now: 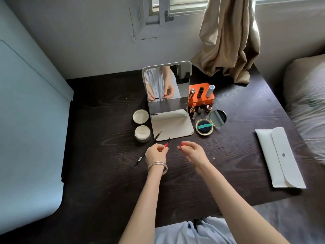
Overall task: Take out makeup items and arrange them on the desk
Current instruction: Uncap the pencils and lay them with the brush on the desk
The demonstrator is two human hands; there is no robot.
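Observation:
My left hand (155,153) pinches a red eyeliner pen (167,143) with its black tip bare, pointing up toward the mirror. My right hand (194,152) pinches the pen's red cap (182,143), a hand's width to the right of the pen. Both hover just above the dark wooden desk (228,164), in front of a standing mirror (168,95). A black eyebrow pencil (149,148) lies diagonally on the desk beside my left hand. The white pouch (279,157) lies flat at the right.
Left of the mirror sit a round lid (140,116) and a powder jar with puff (142,133). To its right are an orange box (202,95) with tubes, several lipsticks (200,108), and an open gold compact (204,126). A curtain (228,41) hangs behind.

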